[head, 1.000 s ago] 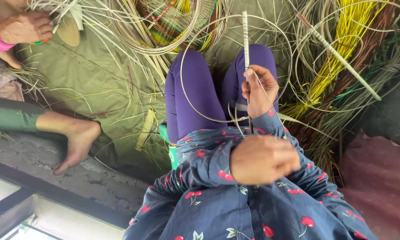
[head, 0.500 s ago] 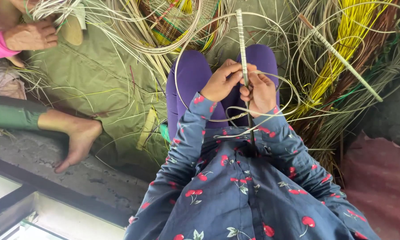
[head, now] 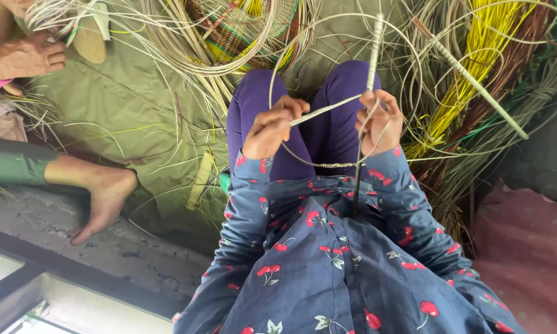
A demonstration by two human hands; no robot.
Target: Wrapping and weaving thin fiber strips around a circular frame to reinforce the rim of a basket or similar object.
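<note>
I sit with purple-clad legs (head: 254,105) stretched out and blue cherry-print sleeves. My right hand (head: 380,120) grips a thin upright rod (head: 374,49) wrapped in pale strip; the rod's lower end runs down to my lap. My left hand (head: 271,128) pinches a flat pale strip (head: 328,109) that stretches taut across to the rod at my right hand. Thin cane loops (head: 328,164) curl around both hands and over my knees.
A half-woven basket (head: 241,31) lies beyond my knees among loose cane. Yellow strips (head: 476,55) and a second wrapped rod (head: 470,80) lie right. Another person's foot (head: 102,192) and hand (head: 28,59) are left, on olive cloth (head: 136,124). Pink cloth (head: 526,247) lies right.
My left hand rose from my lap to the rod, took the strip and drew it out to the left. My right hand stayed on the rod.
</note>
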